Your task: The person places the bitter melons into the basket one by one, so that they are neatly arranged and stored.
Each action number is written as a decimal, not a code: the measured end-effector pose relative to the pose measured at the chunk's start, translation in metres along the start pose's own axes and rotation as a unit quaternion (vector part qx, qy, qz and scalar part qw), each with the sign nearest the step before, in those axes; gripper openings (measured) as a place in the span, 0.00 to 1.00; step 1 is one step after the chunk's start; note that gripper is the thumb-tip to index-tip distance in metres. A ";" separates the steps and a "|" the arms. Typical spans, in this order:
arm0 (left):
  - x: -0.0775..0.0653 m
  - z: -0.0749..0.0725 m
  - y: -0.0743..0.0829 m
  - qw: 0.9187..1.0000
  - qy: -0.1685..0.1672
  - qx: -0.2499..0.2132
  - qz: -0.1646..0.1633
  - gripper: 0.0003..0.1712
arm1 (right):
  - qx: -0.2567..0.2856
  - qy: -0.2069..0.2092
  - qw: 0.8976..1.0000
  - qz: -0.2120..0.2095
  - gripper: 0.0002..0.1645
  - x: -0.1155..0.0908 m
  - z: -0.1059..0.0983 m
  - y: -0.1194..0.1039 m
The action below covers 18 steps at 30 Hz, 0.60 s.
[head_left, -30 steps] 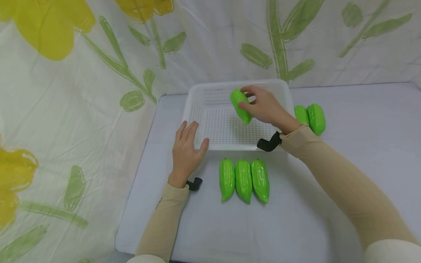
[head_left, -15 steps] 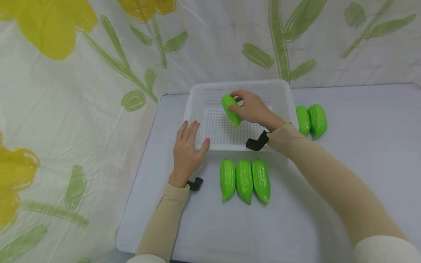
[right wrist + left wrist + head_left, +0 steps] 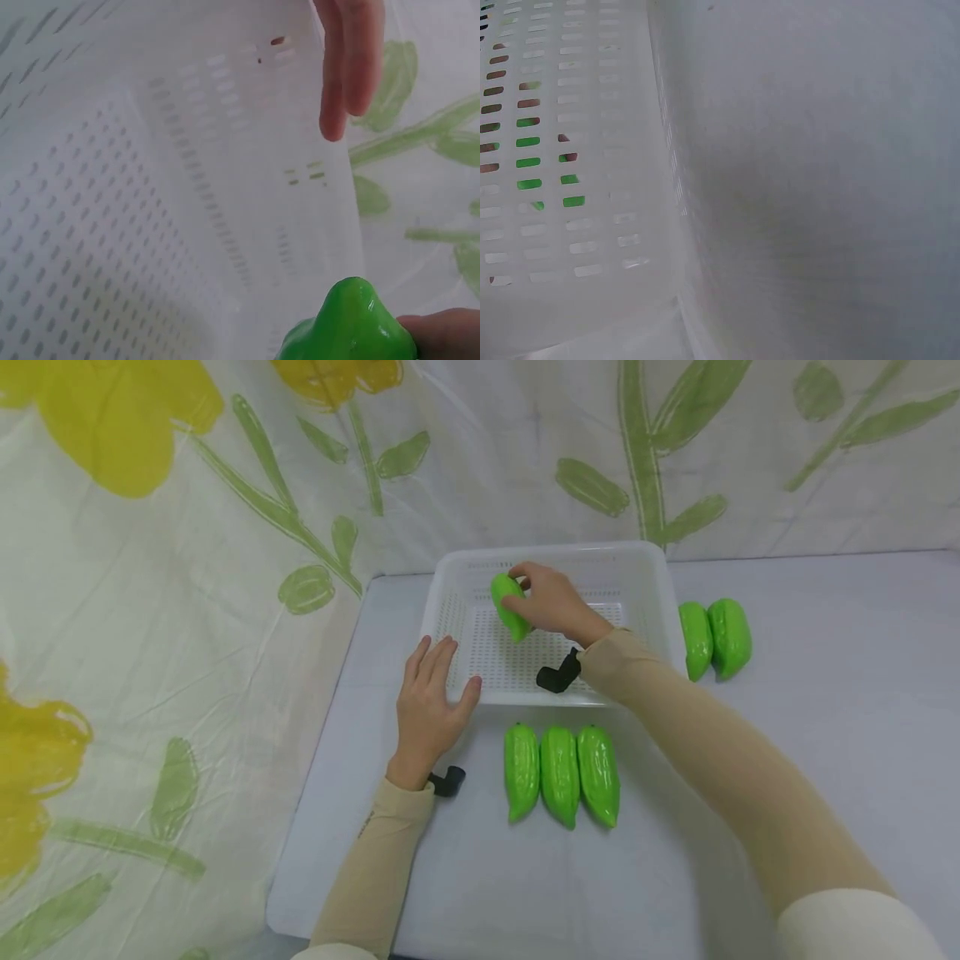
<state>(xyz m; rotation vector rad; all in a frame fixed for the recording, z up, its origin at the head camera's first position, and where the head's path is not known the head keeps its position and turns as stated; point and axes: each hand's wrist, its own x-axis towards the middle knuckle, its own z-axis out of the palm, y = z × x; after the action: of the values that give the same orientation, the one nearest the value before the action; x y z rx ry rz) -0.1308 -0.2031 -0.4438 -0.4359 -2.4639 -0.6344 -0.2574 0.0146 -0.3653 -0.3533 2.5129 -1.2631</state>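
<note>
Basket (image 3: 510, 697): white, slotted, set flat on the worktop (image 3: 840, 718); taken as landmark for all below.
Held vegetable (image 3: 509, 607): green, inside the basket's outline, towards its left half and above its floor; stem-to-tip tilt noted. Contact with the floor cannot be told.
Right hand (image 3: 553, 602): reached in across the basket's right part; the vegetable is clamped between thumb and fingers. It is gripped around the upper part, presumably so the lower tip is left free and the fingers are kept off the basket's walls.
Left hand (image 3: 431, 710): laid at the basket's near-left corner, fingers straight and thumb spread apart, nothing grasped. Probably placed there so the basket is steadied; firm pressure cannot be confirmed.
Row of three (image 3: 559, 777): green vegetables, just outside the basket's near side, apart from it. Laid side by side, tips towards the person, perhaps for tidy order.
Pair (image 3: 731, 637): two more green ones, close by the basket's right side, set against each other; contact with the basket unclear.
Cloth (image 3: 502, 468): flower-printed, hung behind and left of the basket, likely as a backdrop.
</note>
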 end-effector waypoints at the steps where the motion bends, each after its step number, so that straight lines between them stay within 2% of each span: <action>1: 0.000 0.000 0.000 1.000 0.000 0.000 0.000 0.36 | 0.003 0.000 1.000 0.001 0.37 0.002 0.002 0.000; 10: 0.000 0.001 -0.001 1.000 0.006 0.004 -0.001 0.36 | -0.022 -0.016 1.000 0.001 0.37 0.018 0.023 0.001; 18: 0.000 0.004 -0.003 1.000 0.006 -0.001 0.000 0.36 | -0.010 -0.027 1.000 0.012 0.36 0.032 0.043 -0.002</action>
<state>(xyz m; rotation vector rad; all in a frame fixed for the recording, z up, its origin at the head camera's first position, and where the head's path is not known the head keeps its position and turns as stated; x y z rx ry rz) -0.1330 -0.2035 -0.4475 -0.4311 -2.4519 -0.6388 -0.2706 -0.0292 -0.3936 -0.3568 2.4773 -1.2050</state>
